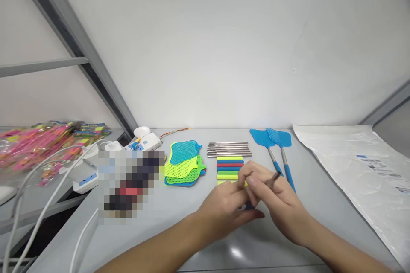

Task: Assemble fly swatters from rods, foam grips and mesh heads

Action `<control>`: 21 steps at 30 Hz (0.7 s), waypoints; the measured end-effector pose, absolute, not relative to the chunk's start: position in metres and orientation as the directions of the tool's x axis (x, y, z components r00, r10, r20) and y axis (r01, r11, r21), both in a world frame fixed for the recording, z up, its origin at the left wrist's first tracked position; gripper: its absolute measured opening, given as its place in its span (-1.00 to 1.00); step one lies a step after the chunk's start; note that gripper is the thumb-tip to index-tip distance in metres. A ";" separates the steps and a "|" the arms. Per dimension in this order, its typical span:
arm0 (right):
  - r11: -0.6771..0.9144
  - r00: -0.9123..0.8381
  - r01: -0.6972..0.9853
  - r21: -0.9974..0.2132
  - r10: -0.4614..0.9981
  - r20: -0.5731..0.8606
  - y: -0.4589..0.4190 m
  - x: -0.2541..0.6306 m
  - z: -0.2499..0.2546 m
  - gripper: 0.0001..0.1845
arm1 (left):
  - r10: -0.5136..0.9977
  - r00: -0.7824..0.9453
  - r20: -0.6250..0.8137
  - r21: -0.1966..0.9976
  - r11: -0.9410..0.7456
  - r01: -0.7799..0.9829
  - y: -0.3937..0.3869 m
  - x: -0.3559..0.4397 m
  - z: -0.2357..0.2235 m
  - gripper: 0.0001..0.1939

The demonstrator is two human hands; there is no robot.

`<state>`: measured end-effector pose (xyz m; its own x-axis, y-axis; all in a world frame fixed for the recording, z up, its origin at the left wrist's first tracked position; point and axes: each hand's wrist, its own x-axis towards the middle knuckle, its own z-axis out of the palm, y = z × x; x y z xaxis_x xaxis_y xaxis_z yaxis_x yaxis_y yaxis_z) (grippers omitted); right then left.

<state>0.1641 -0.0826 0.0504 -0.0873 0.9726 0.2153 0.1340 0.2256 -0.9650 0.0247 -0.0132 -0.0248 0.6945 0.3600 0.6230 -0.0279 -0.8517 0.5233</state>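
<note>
Near counter's front edge [224,263], right hand [285,209] gripped metal tube [274,177]; left hand [221,204] curled, contents unclear; slack fingers risked a drop.

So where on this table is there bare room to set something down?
Bare table shows between the blue swatters and white plastic bag, and, nearer, between the forearms. The middle is crowded: mesh paddles, metal rods and coloured tubes lie close, the tubes partly hidden by the left hand and right hand.

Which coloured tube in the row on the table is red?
The red tube is third from the row's far end, between two blue tubes; no other visible tube there is red.
</note>
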 end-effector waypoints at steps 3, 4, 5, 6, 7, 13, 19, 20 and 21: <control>0.241 -0.122 0.199 -0.950 0.968 0.220 -0.085 0.166 0.049 -0.63 | 0.296 0.721 0.626 0.447 -0.894 -0.022 -0.012 0.024 -0.027 -0.79; 0.242 -0.137 0.213 -0.947 0.967 0.216 -0.085 0.167 0.048 -0.65 | 0.274 0.736 0.619 0.425 -0.905 -0.020 -0.011 0.024 -0.027 -0.76; 0.239 -0.148 0.228 -0.944 0.967 0.209 -0.085 0.168 0.047 -0.66 | 0.259 0.750 0.609 0.409 -0.912 -0.017 -0.010 0.024 -0.027 -0.73; 0.234 -0.152 0.245 -0.941 0.968 0.201 -0.085 0.169 0.045 -0.66 | 0.251 0.761 0.599 0.401 -0.916 -0.014 -0.010 0.024 -0.028 -0.69; 0.232 -0.150 0.264 -0.936 0.969 0.198 -0.085 0.169 0.042 -0.65 | 0.246 0.769 0.590 0.396 -0.918 -0.010 -0.009 0.023 -0.028 -0.65; 0.211 -0.120 0.361 -0.908 0.976 0.179 -0.086 0.174 0.023 -0.62 | 0.260 0.788 0.558 0.382 -0.923 0.034 -0.010 0.023 -0.027 -0.66; 0.211 -0.132 0.406 -0.889 0.976 0.171 -0.085 0.174 0.013 -0.61 | 0.307 0.765 0.566 0.470 -0.883 0.007 -0.013 0.025 -0.033 -0.69; 0.212 -0.132 0.402 -0.891 0.976 0.174 -0.085 0.174 0.013 -0.61 | 0.308 0.759 0.573 0.476 -0.880 -0.002 -0.013 0.025 -0.034 -0.70; 0.216 -0.134 0.397 -0.892 0.975 0.177 -0.085 0.174 0.012 -0.61 | 0.303 0.755 0.581 0.479 -0.878 -0.015 -0.013 0.026 -0.035 -0.70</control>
